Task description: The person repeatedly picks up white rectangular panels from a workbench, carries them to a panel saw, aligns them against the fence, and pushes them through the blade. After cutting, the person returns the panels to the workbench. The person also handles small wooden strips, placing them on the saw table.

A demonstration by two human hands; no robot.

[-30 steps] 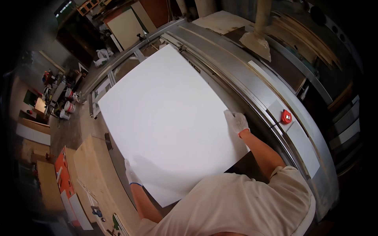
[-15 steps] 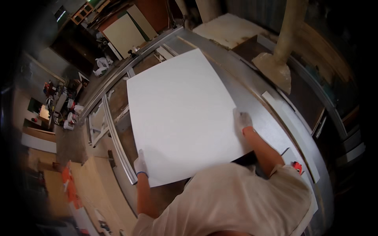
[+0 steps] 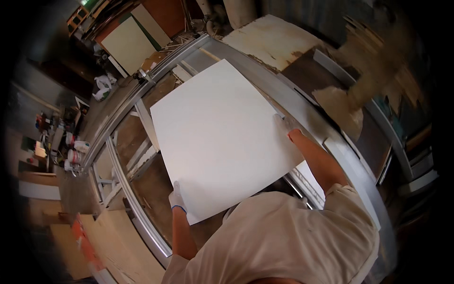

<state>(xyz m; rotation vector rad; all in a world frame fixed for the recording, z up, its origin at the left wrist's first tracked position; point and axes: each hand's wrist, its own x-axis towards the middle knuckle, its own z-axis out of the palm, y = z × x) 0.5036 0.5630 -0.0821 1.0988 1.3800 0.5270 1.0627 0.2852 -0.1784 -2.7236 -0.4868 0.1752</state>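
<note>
A large white board (image 3: 222,137) lies over a metal machine table (image 3: 307,120) with open rail frames. My left hand (image 3: 178,196), in a white glove with a blue cuff, grips the board at its near left edge. My right hand (image 3: 283,124), in a white glove with an orange cuff, holds the board's right edge, farther away than the left hand. Thumbs rest on the top face; the other fingers are mostly hidden.
Tan wooden panels (image 3: 120,234) stand at lower left. Pale sheets (image 3: 127,42) lean at the back, with a rough white sheet (image 3: 265,33) at upper right. Buckets and tools (image 3: 71,154) sit on the floor at left. A blurred beige pipe (image 3: 362,80) hangs at right.
The board and both hands have moved forward over the frame, the board's near left corner rising in view and shifting right. The red tape measure seen earlier is now out of sight.
</note>
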